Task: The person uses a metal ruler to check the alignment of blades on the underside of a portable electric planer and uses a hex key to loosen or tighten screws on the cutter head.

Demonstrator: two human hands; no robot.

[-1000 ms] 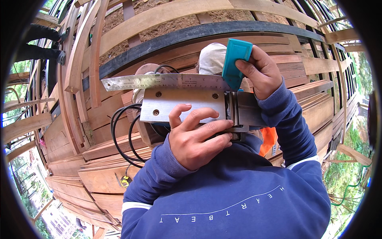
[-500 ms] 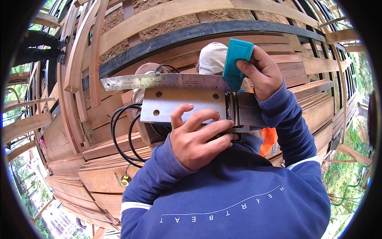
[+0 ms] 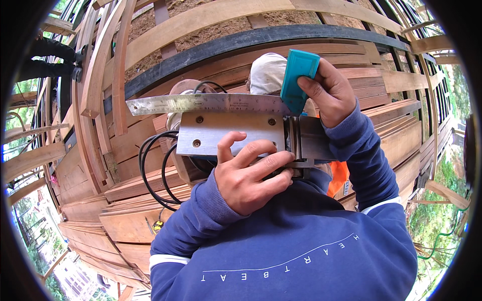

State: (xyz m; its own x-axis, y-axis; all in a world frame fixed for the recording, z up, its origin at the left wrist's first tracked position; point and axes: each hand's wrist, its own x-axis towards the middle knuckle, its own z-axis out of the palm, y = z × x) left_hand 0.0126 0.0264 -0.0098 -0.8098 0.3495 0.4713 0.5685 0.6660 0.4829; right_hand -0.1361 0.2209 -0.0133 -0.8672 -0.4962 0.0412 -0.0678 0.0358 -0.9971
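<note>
An upturned electric planer [image 3: 231,131] rests across my lap, its shiny metal sole with several screws facing up. Over its near edge lies my left hand [image 3: 253,173], fingers partly spread and the thumb hidden below; the fingertips touch beside the cutter slot [image 3: 292,133]. A try square spans the far side: its steel ruled blade [image 3: 201,103] runs left along the sole's far edge, and its teal stock [image 3: 299,78] stands tilted at the right. My right hand [image 3: 331,93] pinches that stock between thumb and fingers.
A black cable [image 3: 145,170] loops from the planer's left end. Stacked brown boards [image 3: 130,226] surround me, with a yellow tape measure [image 3: 157,226] on them. Long timber rails [image 3: 201,25] and a dark beam [image 3: 241,40] cross ahead. Another person's legs [image 3: 50,57] show at far left.
The try square and planer have shifted very slightly left. Both hands keep their holds, and the person at far left has moved a little.
</note>
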